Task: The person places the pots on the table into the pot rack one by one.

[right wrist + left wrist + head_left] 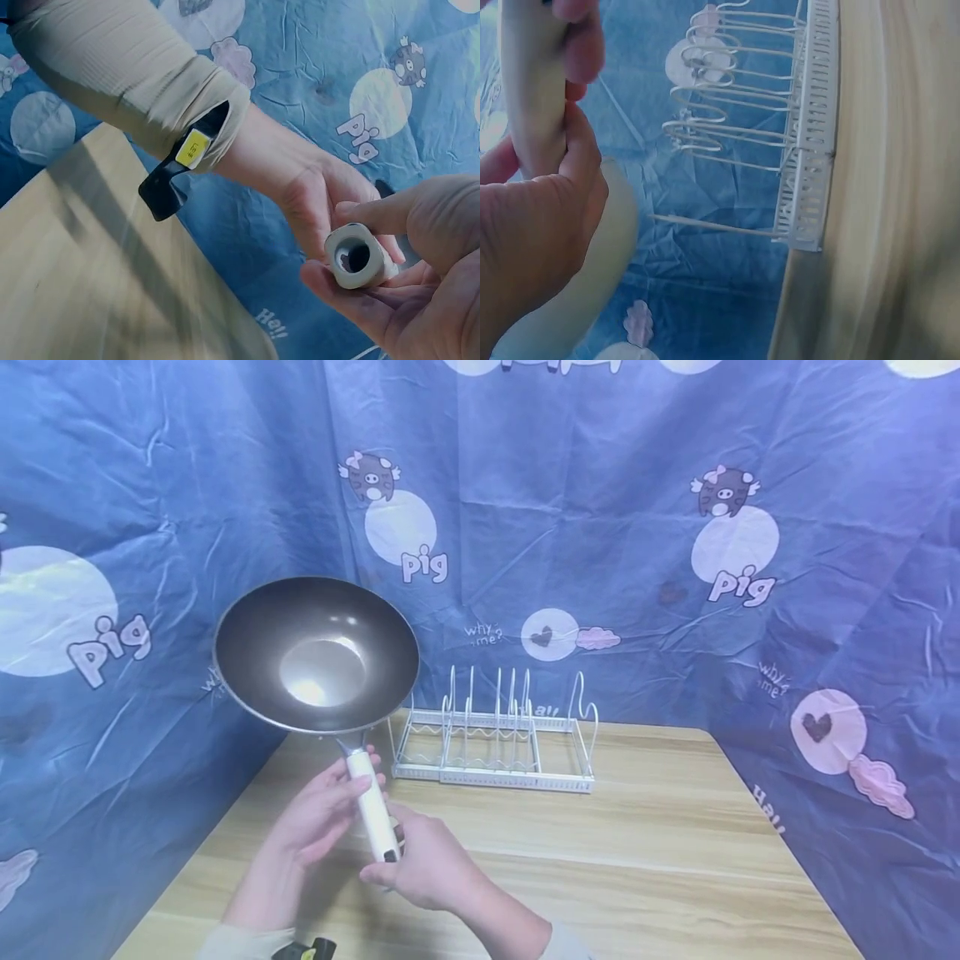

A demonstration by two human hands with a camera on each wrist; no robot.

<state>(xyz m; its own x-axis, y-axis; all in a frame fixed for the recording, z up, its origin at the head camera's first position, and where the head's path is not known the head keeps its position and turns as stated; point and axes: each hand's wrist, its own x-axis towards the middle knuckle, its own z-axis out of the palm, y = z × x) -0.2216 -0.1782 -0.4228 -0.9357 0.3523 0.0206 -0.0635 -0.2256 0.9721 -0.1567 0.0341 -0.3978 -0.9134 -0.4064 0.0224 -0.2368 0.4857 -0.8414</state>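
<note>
A dark-coated wok [315,652] is held up above the left side of the table, its inside facing the head camera. My left hand [318,814] grips the white handle [367,802] near the pan, thumb across the front. Lower down, my right hand [435,864] holds the handle's end between thumb and fingers. The left wrist view shows the wok's pale outside [611,247] behind my left hand [532,232]. In the right wrist view, the hollow handle end [358,259] points toward the camera between the fingers of my right hand [435,277].
A white wire rack [491,777] with several upright loops stands at the table's back, right of the wok. Wood-grain tabletop [660,827] extends to the right and front. Blue printed cloth [570,527] hangs behind and along both sides.
</note>
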